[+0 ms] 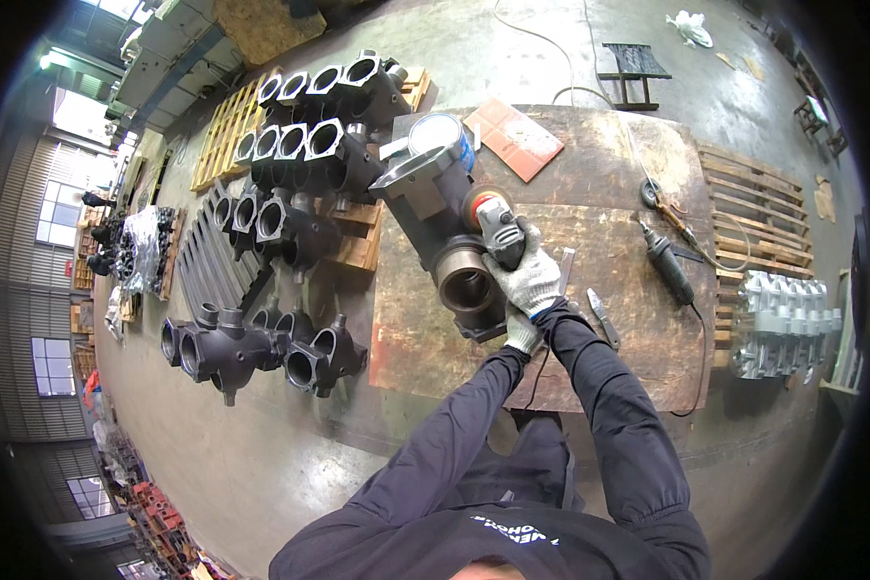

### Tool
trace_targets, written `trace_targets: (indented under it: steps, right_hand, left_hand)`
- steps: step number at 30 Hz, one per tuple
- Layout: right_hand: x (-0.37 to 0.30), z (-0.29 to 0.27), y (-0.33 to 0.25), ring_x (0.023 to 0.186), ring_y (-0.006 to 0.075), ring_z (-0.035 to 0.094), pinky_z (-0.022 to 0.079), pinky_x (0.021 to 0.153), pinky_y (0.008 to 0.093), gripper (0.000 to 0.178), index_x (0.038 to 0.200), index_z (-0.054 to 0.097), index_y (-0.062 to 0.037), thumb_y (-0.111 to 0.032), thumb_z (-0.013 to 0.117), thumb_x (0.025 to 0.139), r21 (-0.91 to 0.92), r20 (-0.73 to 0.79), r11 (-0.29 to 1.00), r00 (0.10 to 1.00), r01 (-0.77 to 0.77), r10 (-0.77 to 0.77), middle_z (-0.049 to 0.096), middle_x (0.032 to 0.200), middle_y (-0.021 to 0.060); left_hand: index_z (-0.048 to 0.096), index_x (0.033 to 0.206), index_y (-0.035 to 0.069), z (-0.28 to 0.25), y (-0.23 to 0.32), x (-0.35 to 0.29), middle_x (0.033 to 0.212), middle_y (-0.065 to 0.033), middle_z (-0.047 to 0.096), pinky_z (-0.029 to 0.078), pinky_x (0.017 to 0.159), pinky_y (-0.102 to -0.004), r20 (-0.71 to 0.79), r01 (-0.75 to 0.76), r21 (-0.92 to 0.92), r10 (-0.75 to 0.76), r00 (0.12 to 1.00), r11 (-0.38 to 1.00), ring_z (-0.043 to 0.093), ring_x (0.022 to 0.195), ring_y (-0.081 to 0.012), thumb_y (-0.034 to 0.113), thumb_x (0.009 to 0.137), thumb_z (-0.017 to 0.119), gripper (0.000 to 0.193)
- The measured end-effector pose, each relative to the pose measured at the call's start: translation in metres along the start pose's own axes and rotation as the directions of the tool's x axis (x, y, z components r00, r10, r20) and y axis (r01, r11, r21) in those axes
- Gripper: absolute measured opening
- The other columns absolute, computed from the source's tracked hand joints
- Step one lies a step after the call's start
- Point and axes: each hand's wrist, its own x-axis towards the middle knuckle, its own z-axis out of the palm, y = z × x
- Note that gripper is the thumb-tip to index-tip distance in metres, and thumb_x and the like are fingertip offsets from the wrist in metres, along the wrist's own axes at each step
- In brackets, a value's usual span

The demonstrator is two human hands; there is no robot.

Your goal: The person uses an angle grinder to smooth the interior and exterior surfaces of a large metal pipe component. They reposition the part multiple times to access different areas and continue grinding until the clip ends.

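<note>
Both hands wear pale knit work gloves. My right hand (532,271) is closed over the front body of an angle grinder (500,230), just behind its metal head. Behind and below it, my left hand (522,333) wraps the rear of the grinder, partly hidden by my right wrist. The grinder's orange-red disc (478,200) is at the right side of a large black metal casting (420,203); whether it touches cannot be told. A round, bare-metal port (469,282) opens at the casting's near end, left of my hands. A dark cord hangs below my left hand.
The worn wooden board (425,358) bears a can (437,133), a reddish tile-like panel (515,138), a knife-like tool (603,317), a corded die grinder (669,269) and a hosed air tool (662,201). Black castings (227,348) crowd the left; pallets (759,203) and silvery castings (788,324) stand right.
</note>
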Motion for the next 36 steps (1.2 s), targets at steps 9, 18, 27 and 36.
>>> trace_targets:
  steps: [9, 18, 27, 36]
  right_hand:
    - [0.01, -0.004, -0.015, 0.098, 0.0449, 0.071, 0.055, 0.085, 0.0493, 0.09, 0.149, 0.03, -0.0142, -0.056, 0.075, 0.083, -0.044, 0.023, 0.994, 0.995, -0.096, 0.097, 0.072, 0.103, 0.0243]
    - [-0.035, -0.042, -0.016, 0.108, 0.0413, 0.069, 0.054, 0.092, 0.0475, 0.082, 0.142, 0.038, -0.0084, -0.038, 0.083, 0.081, 0.126, -0.201, 0.901, 0.878, -0.416, 0.434, 0.067, 0.12, 0.0267]
    - [-0.178, 0.002, -0.014, 0.112, 0.0469, 0.066, 0.052, 0.095, 0.051, 0.088, 0.145, 0.035, -0.0096, -0.045, 0.082, 0.079, 0.155, -0.316, 0.642, 0.579, -0.751, 0.752, 0.067, 0.12, 0.0306]
    - [-0.19, 0.036, -0.025, 0.105, 0.0475, 0.068, 0.053, 0.09, 0.0525, 0.087, 0.145, 0.033, -0.0129, -0.048, 0.079, 0.081, 0.126, -0.183, 0.52, 0.495, -0.845, 0.849, 0.069, 0.112, 0.0289]
  left_hand:
    - [0.039, 0.145, -0.002, 0.013, 0.102, -0.008, 0.145, -0.0198, 0.051, 0.038, 0.112, -0.0385, 0.056, 0.161, -0.032, -0.159, 0.986, 0.986, 0.05, 0.133, -0.0314, 0.025, 0.102, 0.048, 0.051]
    - [0.048, 0.141, 0.001, 0.043, 0.185, -0.075, 0.138, -0.0128, 0.061, 0.047, 0.104, -0.0372, 0.143, 0.205, -0.108, -0.189, 0.971, 0.973, 0.061, 0.121, -0.0267, 0.015, 0.098, 0.061, 0.047]
    - [0.052, 0.131, -0.007, -0.06, 0.157, -0.196, 0.119, -0.0322, 0.066, 0.05, 0.098, -0.044, 0.267, 0.222, 0.62, -0.468, 0.843, 0.752, 0.063, 0.117, -0.0448, 0.021, 0.084, 0.068, 0.057]
    - [0.049, 0.139, -0.004, -0.119, 0.076, -0.202, 0.132, -0.0214, 0.062, 0.047, 0.105, -0.0373, 0.387, 0.507, 0.105, -0.504, 0.772, 0.856, 0.06, 0.123, -0.0311, 0.005, 0.094, 0.052, 0.046]
